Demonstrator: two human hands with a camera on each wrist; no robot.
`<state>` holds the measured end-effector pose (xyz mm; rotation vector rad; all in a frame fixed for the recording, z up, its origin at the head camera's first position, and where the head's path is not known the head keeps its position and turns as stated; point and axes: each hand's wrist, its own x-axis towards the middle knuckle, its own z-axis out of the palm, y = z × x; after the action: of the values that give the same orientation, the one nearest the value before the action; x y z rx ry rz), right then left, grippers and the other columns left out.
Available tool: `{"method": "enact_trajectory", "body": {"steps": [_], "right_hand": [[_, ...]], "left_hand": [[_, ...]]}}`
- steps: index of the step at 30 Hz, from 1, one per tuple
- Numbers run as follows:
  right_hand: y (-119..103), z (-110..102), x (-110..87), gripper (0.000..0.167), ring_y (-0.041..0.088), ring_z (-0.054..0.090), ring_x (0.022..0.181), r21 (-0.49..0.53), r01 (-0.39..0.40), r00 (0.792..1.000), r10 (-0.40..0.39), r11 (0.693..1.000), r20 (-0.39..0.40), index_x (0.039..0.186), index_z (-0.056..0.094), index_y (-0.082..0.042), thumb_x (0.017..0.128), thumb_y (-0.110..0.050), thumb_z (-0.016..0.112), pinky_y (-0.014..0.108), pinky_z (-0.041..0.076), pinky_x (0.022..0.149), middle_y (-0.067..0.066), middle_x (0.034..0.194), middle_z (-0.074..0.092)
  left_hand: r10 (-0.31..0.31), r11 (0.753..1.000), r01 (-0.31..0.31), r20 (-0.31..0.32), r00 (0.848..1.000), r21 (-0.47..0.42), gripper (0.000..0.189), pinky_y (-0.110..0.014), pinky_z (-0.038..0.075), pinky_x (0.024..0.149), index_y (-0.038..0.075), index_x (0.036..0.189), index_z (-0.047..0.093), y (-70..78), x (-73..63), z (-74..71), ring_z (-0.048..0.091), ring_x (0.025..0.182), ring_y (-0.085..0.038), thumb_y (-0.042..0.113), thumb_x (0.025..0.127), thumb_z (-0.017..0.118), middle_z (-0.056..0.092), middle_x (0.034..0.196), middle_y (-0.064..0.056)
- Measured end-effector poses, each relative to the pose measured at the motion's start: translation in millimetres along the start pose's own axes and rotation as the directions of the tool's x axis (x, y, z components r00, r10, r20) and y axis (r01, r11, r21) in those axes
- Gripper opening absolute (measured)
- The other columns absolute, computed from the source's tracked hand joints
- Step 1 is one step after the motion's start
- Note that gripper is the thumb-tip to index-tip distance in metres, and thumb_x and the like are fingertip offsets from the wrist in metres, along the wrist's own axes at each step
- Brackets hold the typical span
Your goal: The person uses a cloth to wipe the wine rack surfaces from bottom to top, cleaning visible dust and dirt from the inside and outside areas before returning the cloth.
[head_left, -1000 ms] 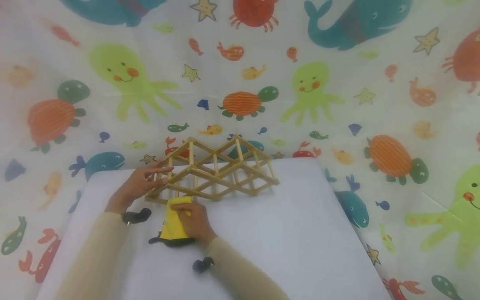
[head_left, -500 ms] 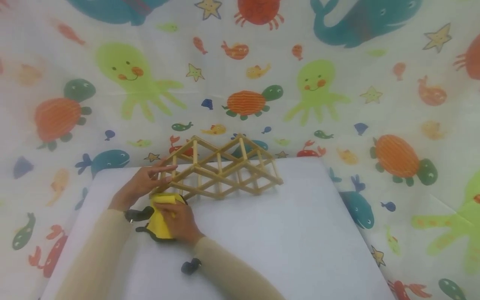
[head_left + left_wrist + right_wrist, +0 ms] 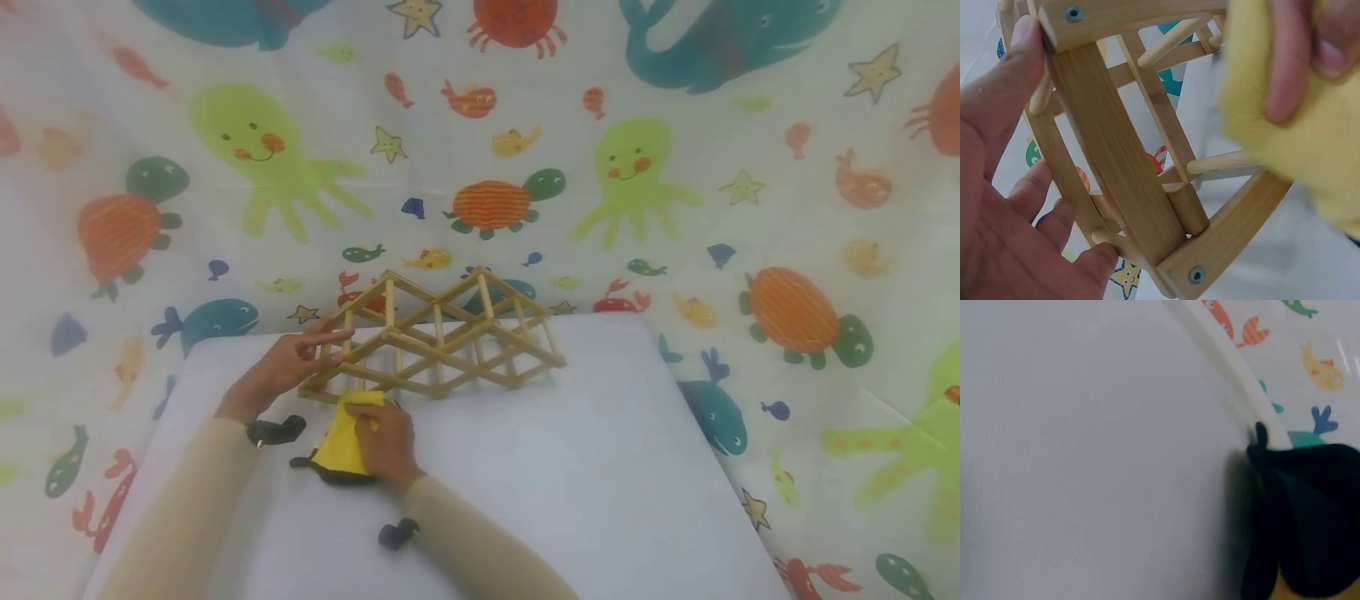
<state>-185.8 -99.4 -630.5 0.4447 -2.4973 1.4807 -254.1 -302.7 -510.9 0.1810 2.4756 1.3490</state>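
Note:
A folding wooden rack [image 3: 437, 360] of crossed slats and round dowels stands at the back of the white table. My left hand [image 3: 279, 371] holds its left end; in the left wrist view the thumb [image 3: 1016, 69] and fingertips lie along the end slats [image 3: 1116, 144]. My right hand [image 3: 392, 442] grips a yellow cloth [image 3: 339, 446] with dark edging, just in front of the rack's lower left corner. Close up, the cloth [image 3: 1297, 162] hangs bunched beside a lower slat; whether they touch I cannot tell. Its dark edge [image 3: 1316, 512] shows in the right wrist view.
The white table [image 3: 570, 467] reaches forward from a curtain [image 3: 645, 275] printed with sea animals, which hangs behind and at both sides. Dark straps with small black pieces [image 3: 276, 430] sit on both wrists.
The right hand slid left with the cloth along the rack's lower left end, then came back to the right. The left hand and the rack hold their place.

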Motion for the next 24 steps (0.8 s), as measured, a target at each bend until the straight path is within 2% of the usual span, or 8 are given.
{"method": "enact_trajectory", "body": {"steps": [2,4,7,11,14,17,20,24], "right_hand": [[-9.8,-0.1,0.1,0.032,0.008,0.074,0.102,0.029,0.149,0.989,-0.149,0.988,-0.012,0.117,0.083,-0.024,0.095,-0.005,0.07,0.012,0.054,0.089,-0.005,0.115,0.082],[-17.5,2.3,2.3,0.03,0.01,0.074,0.103,0.045,0.281,0.96,-0.281,0.959,0.0,0.121,0.082,-0.019,0.099,-0.004,0.068,0.012,0.054,0.093,-0.001,0.118,0.081],[-24.2,7.8,7.9,0.029,0.009,0.071,0.11,0.066,0.332,0.938,-0.337,0.941,0.081,0.129,0.078,-0.018,0.105,-0.01,0.065,0.012,0.051,0.1,-0.002,0.126,0.079],[-23.7,15.0,12.9,0.031,0.004,0.064,0.105,-0.023,0.292,0.94,-0.282,0.956,0.19,0.134,0.075,-0.028,0.109,-0.018,0.061,0.006,0.044,0.096,-0.009,0.126,0.077],[-17.3,16.6,12.0,0.033,0.001,0.066,0.105,-0.101,0.267,0.947,-0.242,0.958,0.212,0.133,0.075,-0.033,0.106,-0.017,0.063,0.005,0.043,0.092,-0.012,0.124,0.078],[-7.3,13.2,7.7,0.037,0.001,0.07,0.106,-0.098,0.171,0.971,-0.151,0.98,0.184,0.129,0.077,-0.035,0.1,-0.013,0.066,0.006,0.047,0.087,-0.014,0.121,0.079],[3.4,7.0,2.7,0.039,0.002,0.07,0.095,-0.049,0.007,0.993,-0.001,0.999,0.116,0.123,0.079,-0.037,0.095,-0.011,0.069,0.01,0.05,0.074,-0.014,0.118,0.08],[11.4,0.9,-1.9,0.038,0.005,0.065,0.08,-0.058,-0.142,0.99,0.144,0.988,0.015,0.114,0.082,-0.038,0.089,-0.011,0.07,0.015,0.047,0.063,-0.014,0.111,0.082]], "left_hand": [[0.006,1.0,-0.006,0.002,1.0,-0.002,0.063,-0.092,0.01,0.112,0.028,0.157,0.053,-0.9,0.6,0.8,0.002,0.163,-0.054,0.051,0.101,0.07,0.005,0.181,0.005],[0.013,1.0,-0.013,-0.002,1.0,-0.003,0.062,-0.091,0.011,0.113,0.028,0.157,0.054,-1.6,1.3,1.4,0.004,0.163,-0.053,0.05,0.101,0.07,0.006,0.181,0.003],[0.025,1.0,-0.025,-0.007,1.0,-0.012,0.062,-0.09,0.008,0.115,0.028,0.157,0.054,-2.9,3.5,2.0,0.001,0.165,-0.048,0.049,0.101,0.071,0.007,0.181,0.003],[0.026,0.999,-0.026,-0.005,1.0,-0.021,0.062,-0.089,0.006,0.116,0.029,0.157,0.054,-4.6,5.4,1.7,-0.002,0.166,-0.045,0.049,0.1,0.072,0.007,0.18,0.006],[0.026,0.999,-0.026,-0.006,1.0,-0.022,0.063,-0.088,0.006,0.117,0.028,0.157,0.054,-4.6,5.6,1.1,-0.002,0.166,-0.044,0.048,0.1,0.072,0.007,0.18,0.006],[0.017,0.999,-0.017,-0.006,1.0,-0.033,0.063,-0.089,0.005,0.116,0.029,0.157,0.054,-3.5,5.7,1.1,-0.002,0.166,-0.044,0.049,0.1,0.072,0.006,0.181,0.006],[0.003,1.0,-0.003,0.005,1.0,-0.03,0.064,-0.091,0.008,0.113,0.032,0.158,0.052,-2.8,5.8,1.4,-0.001,0.166,-0.046,0.052,0.1,0.071,0.002,0.181,0.007],[-0.019,1.0,0.019,0.009,1.0,0.001,0.066,-0.092,0.01,0.112,0.033,0.159,0.05,-4.2,4.3,0.3,-0.003,0.165,-0.047,0.055,0.1,0.07,0.0,0.181,0.007]]}}
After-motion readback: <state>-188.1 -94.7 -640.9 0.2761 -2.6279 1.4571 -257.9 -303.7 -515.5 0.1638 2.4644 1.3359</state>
